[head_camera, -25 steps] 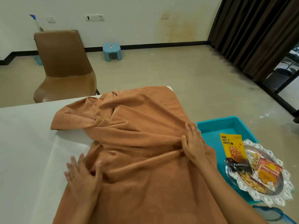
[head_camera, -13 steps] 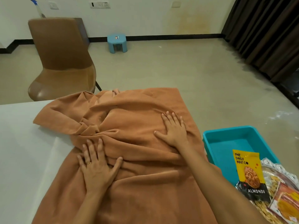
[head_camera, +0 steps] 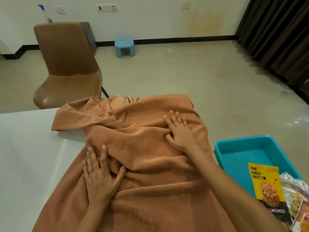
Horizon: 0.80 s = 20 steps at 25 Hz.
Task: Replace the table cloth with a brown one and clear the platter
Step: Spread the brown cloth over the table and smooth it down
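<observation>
A brown cloth [head_camera: 147, 141] lies crumpled over the right part of the white table [head_camera: 30, 148], its far left corner folded back. My left hand [head_camera: 100, 174] presses flat on the cloth near me, fingers spread. My right hand [head_camera: 178, 131] rests flat on the cloth farther away, fingers straight. At the lower right a silver platter [head_camera: 297, 183] holds a yellow almond packet [head_camera: 267, 186] and other snack packs, partly cut off by the frame edge.
A teal tray [head_camera: 250, 151] sits to the right of the table, under the platter. A brown chair [head_camera: 66, 64] stands beyond the table's far edge. A small blue stool [head_camera: 124, 46] is by the wall. Dark curtains [head_camera: 280, 34] hang at the right.
Both hands have slid forward over the cloth, from bunching its folds to lying flat with spread fingers. The view has shifted left, cutting off most of the platter.
</observation>
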Motion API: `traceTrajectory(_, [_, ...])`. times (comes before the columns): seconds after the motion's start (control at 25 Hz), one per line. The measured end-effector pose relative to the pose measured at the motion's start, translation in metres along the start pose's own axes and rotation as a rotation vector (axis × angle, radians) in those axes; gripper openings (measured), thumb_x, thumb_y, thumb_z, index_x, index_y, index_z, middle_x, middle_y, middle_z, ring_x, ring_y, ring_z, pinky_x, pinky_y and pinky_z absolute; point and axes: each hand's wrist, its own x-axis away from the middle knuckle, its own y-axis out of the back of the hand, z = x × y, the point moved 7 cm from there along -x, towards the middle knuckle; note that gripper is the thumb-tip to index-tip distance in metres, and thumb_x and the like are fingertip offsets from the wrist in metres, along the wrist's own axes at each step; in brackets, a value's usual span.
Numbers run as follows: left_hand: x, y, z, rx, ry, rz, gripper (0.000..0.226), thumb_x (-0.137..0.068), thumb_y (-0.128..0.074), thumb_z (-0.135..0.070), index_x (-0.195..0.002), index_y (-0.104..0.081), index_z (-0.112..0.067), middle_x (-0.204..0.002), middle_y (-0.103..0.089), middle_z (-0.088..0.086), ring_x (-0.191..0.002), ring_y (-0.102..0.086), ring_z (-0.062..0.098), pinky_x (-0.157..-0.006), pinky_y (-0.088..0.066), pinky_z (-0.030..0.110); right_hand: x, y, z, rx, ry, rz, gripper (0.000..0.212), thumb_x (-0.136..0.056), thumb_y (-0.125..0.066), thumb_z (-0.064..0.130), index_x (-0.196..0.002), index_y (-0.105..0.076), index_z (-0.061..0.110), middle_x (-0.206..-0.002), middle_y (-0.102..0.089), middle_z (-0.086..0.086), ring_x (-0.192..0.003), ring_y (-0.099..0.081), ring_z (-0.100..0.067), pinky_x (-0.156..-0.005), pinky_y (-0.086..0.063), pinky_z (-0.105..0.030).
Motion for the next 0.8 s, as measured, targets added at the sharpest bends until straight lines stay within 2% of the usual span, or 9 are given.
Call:
traceTrajectory(0.08, [0.001, 0.000, 0.000, 0.018, 0.008, -0.018, 0.098, -0.075, -0.021, -0.084, -0.153, -0.007, -0.026, -0.158, -0.009, 0.020, -0.146, -0.012, 0.031, -0.117, -0.017, 0.049, -0.016, -0.017, 0.029, -0.042, 0.089, 0.119, 0.077, -0.080, -0.024, 0.060, -0.152, -0.014, 0.035, -0.161, -0.010, -0.001, -0.148, -0.004, -0.023, -0.118, 0.002, -0.049])
traceTrajectory(0.2, [0.002, 0.002, -0.001, 0.020, 0.001, -0.049, 0.096, -0.076, -0.022, -0.083, -0.153, -0.010, -0.028, -0.158, -0.010, 0.019, -0.147, -0.012, 0.029, -0.117, -0.017, 0.048, -0.056, -0.022, 0.024, -0.028, -0.021, 0.142, 0.087, -0.069, -0.017, 0.071, -0.150, -0.017, 0.039, -0.161, -0.010, 0.002, -0.148, -0.006, -0.020, -0.116, 0.004, -0.051])
traceTrajectory(0.4, [0.002, 0.001, 0.002, 0.013, -0.002, -0.087, 0.088, -0.079, -0.022, -0.079, -0.152, -0.010, -0.030, -0.159, -0.006, 0.015, -0.147, -0.008, 0.023, -0.116, -0.016, 0.045, -0.109, -0.026, 0.003, -0.012, -0.152, 0.117, 0.100, -0.061, -0.015, 0.076, -0.151, -0.017, 0.034, -0.161, -0.009, 0.002, -0.148, -0.004, -0.017, -0.117, 0.006, -0.050])
traceTrajectory(0.52, [0.001, 0.002, 0.006, -0.005, 0.018, -0.112, 0.086, -0.081, -0.023, -0.076, -0.152, -0.012, -0.030, -0.157, -0.015, 0.018, -0.147, -0.012, 0.026, -0.116, -0.016, 0.044, -0.127, -0.023, -0.025, -0.014, -0.230, 0.090, 0.102, -0.061, -0.014, 0.079, -0.151, -0.018, 0.030, -0.160, -0.013, 0.002, -0.148, -0.006, -0.017, -0.117, 0.006, -0.050])
traceTrajectory(0.64, [-0.001, 0.002, 0.008, -0.011, 0.022, -0.127, 0.083, -0.083, -0.027, -0.071, -0.152, -0.013, -0.028, -0.156, -0.024, 0.012, -0.147, -0.011, 0.022, -0.117, -0.015, 0.044, -0.134, -0.019, -0.047, -0.009, -0.286, 0.074, 0.103, -0.063, -0.012, 0.077, -0.151, -0.022, 0.025, -0.159, -0.017, 0.000, -0.147, -0.009, -0.017, -0.118, 0.004, -0.049])
traceTrajectory(0.8, [-0.003, 0.007, 0.006, -0.004, 0.039, -0.134, 0.079, -0.084, -0.034, -0.063, -0.152, -0.015, -0.029, -0.155, -0.028, 0.007, -0.146, -0.018, 0.022, -0.117, -0.017, 0.046, -0.111, -0.006, -0.030, -0.082, -0.305, 0.090, 0.085, -0.081, -0.020, 0.063, -0.153, -0.015, 0.017, -0.161, -0.007, -0.006, -0.148, 0.000, -0.022, -0.118, 0.005, -0.050])
